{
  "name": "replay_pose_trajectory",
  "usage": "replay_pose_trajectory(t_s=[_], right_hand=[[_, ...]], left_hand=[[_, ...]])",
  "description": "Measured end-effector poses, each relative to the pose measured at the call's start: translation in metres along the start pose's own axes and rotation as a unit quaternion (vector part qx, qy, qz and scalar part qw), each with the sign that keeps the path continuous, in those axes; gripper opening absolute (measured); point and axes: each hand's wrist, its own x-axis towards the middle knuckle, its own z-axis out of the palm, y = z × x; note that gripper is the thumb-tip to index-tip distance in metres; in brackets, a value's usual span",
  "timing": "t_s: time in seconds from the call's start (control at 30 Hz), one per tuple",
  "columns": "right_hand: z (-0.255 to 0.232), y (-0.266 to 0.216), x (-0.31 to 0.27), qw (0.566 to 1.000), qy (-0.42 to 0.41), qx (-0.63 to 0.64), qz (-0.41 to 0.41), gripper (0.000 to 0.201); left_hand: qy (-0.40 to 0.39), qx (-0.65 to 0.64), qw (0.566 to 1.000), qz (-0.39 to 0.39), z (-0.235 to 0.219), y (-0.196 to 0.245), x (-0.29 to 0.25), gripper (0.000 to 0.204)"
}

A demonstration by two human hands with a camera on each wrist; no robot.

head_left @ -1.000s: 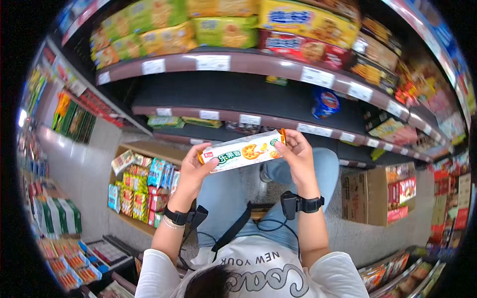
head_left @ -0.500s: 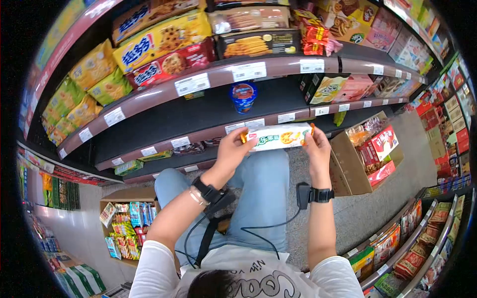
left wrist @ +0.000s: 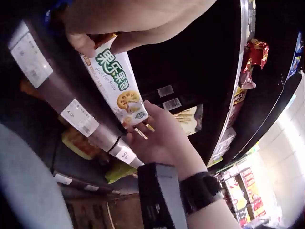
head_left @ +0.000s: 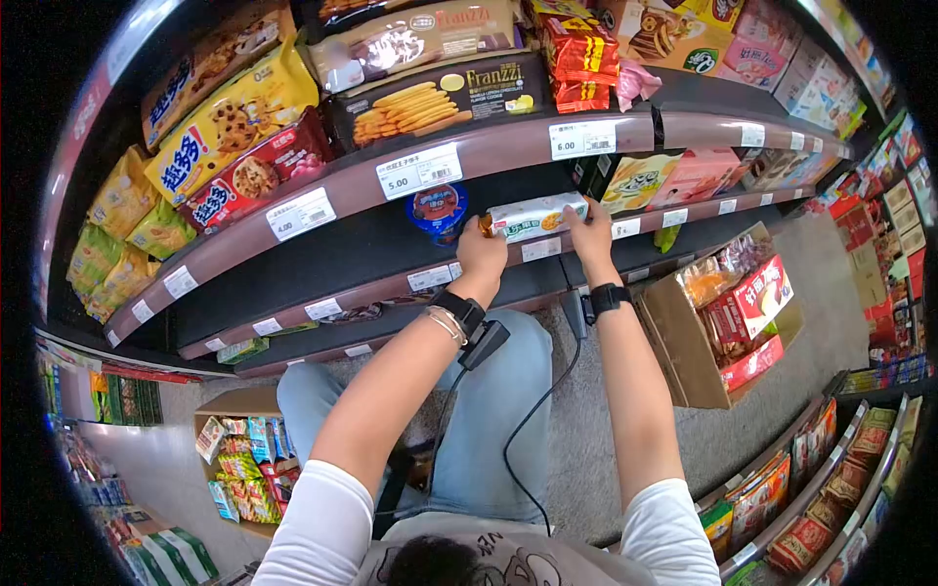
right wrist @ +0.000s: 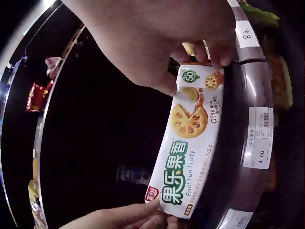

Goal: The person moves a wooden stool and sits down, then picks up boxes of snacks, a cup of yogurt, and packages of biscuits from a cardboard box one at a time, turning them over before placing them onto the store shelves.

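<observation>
A white biscuit pack (head_left: 532, 217) with green lettering and orange ends is held level at the edge of the middle shelf (head_left: 371, 254). The left hand (head_left: 481, 256) pinches its left end and the right hand (head_left: 592, 239) its right end. In the right wrist view the pack (right wrist: 183, 138) shows its printed face, with the right hand (right wrist: 162, 38) at one end and the left hand's fingers (right wrist: 138, 215) at the other. Just left of the pack stands a blue tub (head_left: 437, 212). The left wrist view shows both ends of the pack (left wrist: 116, 86) gripped.
Above, a shelf carries black Franzzi packs (head_left: 445, 98), yellow cookie packs (head_left: 230, 122) and red bags (head_left: 576, 59). Boxes (head_left: 645, 181) stand to the right on the middle shelf. Two open cartons of snacks, right (head_left: 674, 342) and left (head_left: 234, 400), sit on the floor.
Both hands have carried the pack forward from above the knees to the middle shelf, beside the blue tub. The head view has swung to the right along the shelves.
</observation>
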Motion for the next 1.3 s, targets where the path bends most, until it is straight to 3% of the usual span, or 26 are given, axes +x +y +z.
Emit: replay_pose_trajectory(t_s=[0.07,0.17,0.2,0.23,0.3,0.43,0.47,0.6,0.7,0.93,0.97,1.03,1.13,1.2,1.23,1.3], right_hand=[[0.025,0.031,0.020,0.999,-0.004,0.031,0.039,0.050],[0.041,0.028,0.031,0.991,-0.020,0.094,0.090,0.057],[0.049,0.034,0.037,1.000,-0.003,-0.006,0.001,0.057],[0.039,-0.003,0.030,0.999,-0.032,0.041,0.017,0.053],[0.060,0.002,0.036,0.997,0.002,-0.044,-0.060,0.052],[0.067,-0.010,0.049,0.998,-0.024,0.036,0.036,0.045],[0.066,-0.014,0.052,0.998,-0.031,-0.013,0.060,0.042],[0.074,-0.004,0.068,0.994,-0.096,0.008,0.059,0.038],[0.087,0.015,0.075,0.996,-0.070,0.055,0.027,0.039],[0.100,0.035,0.091,0.993,-0.060,0.098,-0.035,0.035],[0.102,0.037,0.092,0.993,-0.061,0.097,-0.039,0.035],[0.101,0.040,0.092,0.993,-0.063,0.094,-0.045,0.034],[0.104,0.043,0.091,0.992,-0.066,0.089,-0.054,0.033],[0.106,0.043,0.089,0.992,-0.066,0.086,-0.060,0.032],[0.107,0.041,0.088,0.992,-0.064,0.089,-0.059,0.032],[0.103,0.032,0.080,0.992,-0.058,0.107,-0.043,0.031]], left_hand=[[0.028,0.015,0.999,-0.001,0.002,0.019,-0.003,0.041],[-0.018,-0.009,0.999,-0.033,0.007,0.019,0.012,0.036],[-0.005,0.006,0.999,-0.045,0.013,0.012,0.019,0.037],[0.008,0.022,0.998,-0.057,0.021,0.002,0.026,0.037],[0.023,0.020,0.998,-0.059,0.033,-0.009,0.036,0.038],[0.021,-0.063,0.997,-0.027,0.048,-0.007,0.046,0.036],[0.018,-0.088,0.996,-0.021,0.051,-0.003,0.049,0.036],[-0.040,-0.158,0.986,-0.047,0.049,0.009,0.065,0.046],[-0.016,0.018,1.000,-0.005,0.054,0.017,0.076,0.046],[-0.118,-0.011,0.993,0.001,0.056,0.006,0.101,0.037],[-0.093,0.079,0.984,0.131,0.051,0.004,0.096,0.033],[-0.034,0.251,0.890,0.378,0.041,-0.004,0.089,0.027],[-0.048,0.250,0.885,0.390,0.038,-0.005,0.092,0.027],[-0.109,0.125,0.962,0.215,0.039,0.002,0.091,0.030],[-0.136,0.058,0.981,0.124,0.040,0.009,0.090,0.032],[-0.102,-0.008,0.995,0.004,0.046,0.023,0.084,0.036]])
